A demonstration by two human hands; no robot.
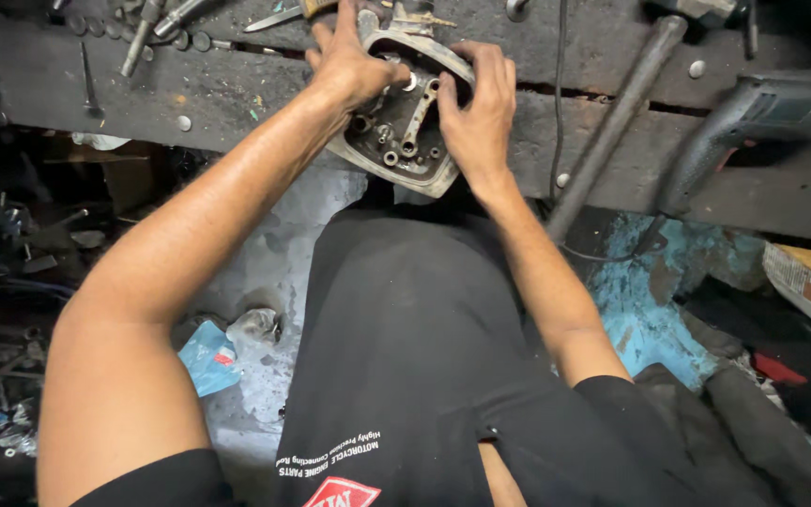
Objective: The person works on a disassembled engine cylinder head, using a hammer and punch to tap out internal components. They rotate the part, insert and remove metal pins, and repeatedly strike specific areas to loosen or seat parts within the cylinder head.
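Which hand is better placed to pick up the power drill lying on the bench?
Probably the right hand. It grips the right edge of the metal engine part, on the side where the power drill lies. The left hand is farther from it.

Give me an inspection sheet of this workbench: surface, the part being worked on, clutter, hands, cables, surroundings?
Surface: dark, worn wooden bench, stained.
Job's things: greasy metal engine part lies on the bench edge, open side up, with bolts and a lever inside.
Clutter: screwdrivers and small bits at top left; a long bar; a power tool at right.
Hands: left hand grips the part's far left rim; right hand presses on its right side.
Cables: black cable runs across the bench.
Surroundings: littered floor, blue wrapper, scrap pile at left.
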